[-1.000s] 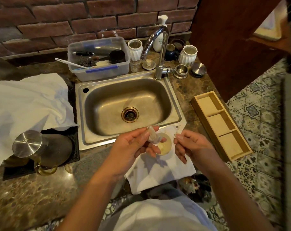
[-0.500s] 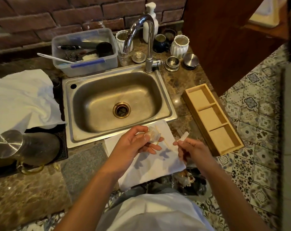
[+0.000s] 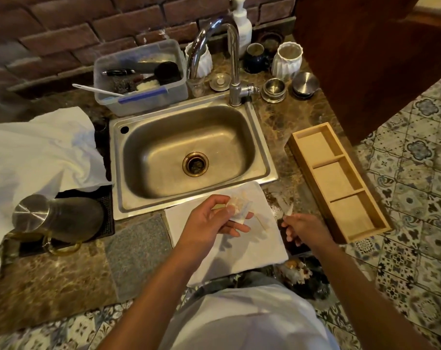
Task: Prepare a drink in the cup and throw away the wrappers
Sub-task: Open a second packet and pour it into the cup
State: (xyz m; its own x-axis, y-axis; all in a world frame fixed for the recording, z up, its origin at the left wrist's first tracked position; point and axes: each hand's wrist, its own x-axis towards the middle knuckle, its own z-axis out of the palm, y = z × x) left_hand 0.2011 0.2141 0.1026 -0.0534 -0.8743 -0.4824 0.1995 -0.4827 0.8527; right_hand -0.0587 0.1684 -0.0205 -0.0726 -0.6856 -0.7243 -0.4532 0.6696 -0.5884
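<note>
crumpled clear wrapper (image 3: 238, 210) in left hand (image 3: 209, 224), torn strip (image 3: 289, 210) in right hand (image 3: 302, 227)

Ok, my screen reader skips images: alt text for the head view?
Left hand pinches a small wrapper over a white cloth before a steel sink; right hand holds a torn strip near a wooden tray.

Sink (image 3: 189, 152) ctr; tub (image 3: 138, 79) behind-left; tray (image 3: 340, 183) right; towel (image 3: 239, 248) front.
</note>
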